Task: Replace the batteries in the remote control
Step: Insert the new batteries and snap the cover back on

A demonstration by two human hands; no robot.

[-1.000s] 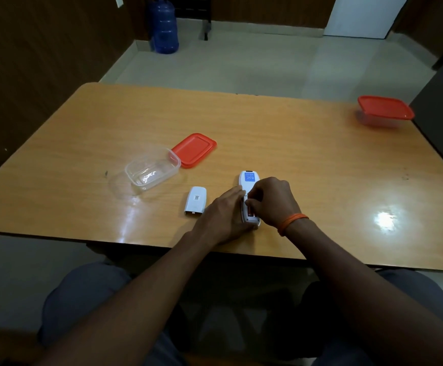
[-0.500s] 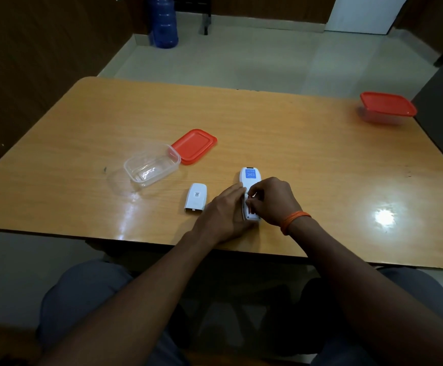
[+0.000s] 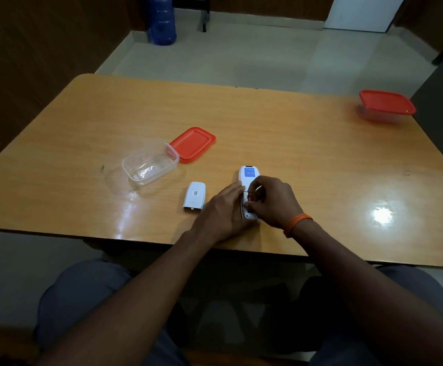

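Clear plastic tub [image 3: 150,165] and its red lid [image 3: 192,144] sit open on the wooden bench [image 3: 294,143], the white battery cover [image 3: 194,197] lies off, the left hand [image 3: 224,212] steadies the white remote [image 3: 247,180], and the right hand [image 3: 273,200] pinches a half-hidden reddish battery [image 3: 249,198], so closing apparently remains.

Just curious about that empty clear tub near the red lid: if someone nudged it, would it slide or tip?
The clear tub looks thin and empty, so probably light. It sits low and wide on the glossy table, so it would likely slide, not tip. Its walls may flex if squeezed.
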